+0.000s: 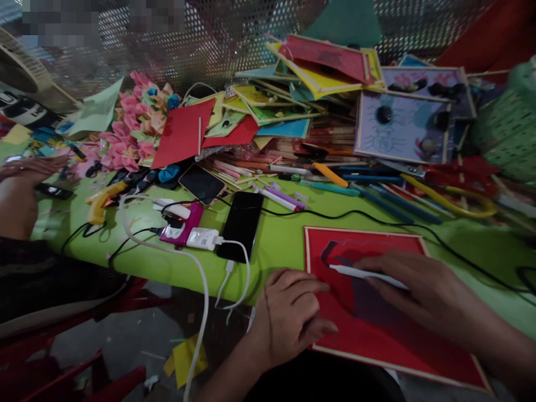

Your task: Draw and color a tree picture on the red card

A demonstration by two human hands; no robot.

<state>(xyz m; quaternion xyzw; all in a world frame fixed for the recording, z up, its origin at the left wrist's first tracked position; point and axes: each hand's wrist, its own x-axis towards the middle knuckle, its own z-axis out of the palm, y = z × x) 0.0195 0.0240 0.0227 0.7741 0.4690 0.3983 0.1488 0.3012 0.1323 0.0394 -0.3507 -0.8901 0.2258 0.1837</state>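
Observation:
A red sheet framed with thin wooden sticks [377, 346] lies at the table's front edge, overhanging it. My right hand [427, 285] is closed around a white marker [352, 271]. The marker's tip touches or hovers just over the red sheet, beside a dark curved line [329, 251] near its upper left. My left hand [288, 312] rests at the sheet's left edge with fingers loosely bent and thumb apart, holding nothing. Part of the sheet is hidden under my right hand and its shadow.
Left of the sheet lie a black phone [242, 223] and a purple power strip [182, 226] with cables. Pens, scissors [452, 198] and framed cards [397, 125] are piled behind. A glue gun [103, 201] lies near another person's arm [19, 195]. A green basket [508, 123] stands right.

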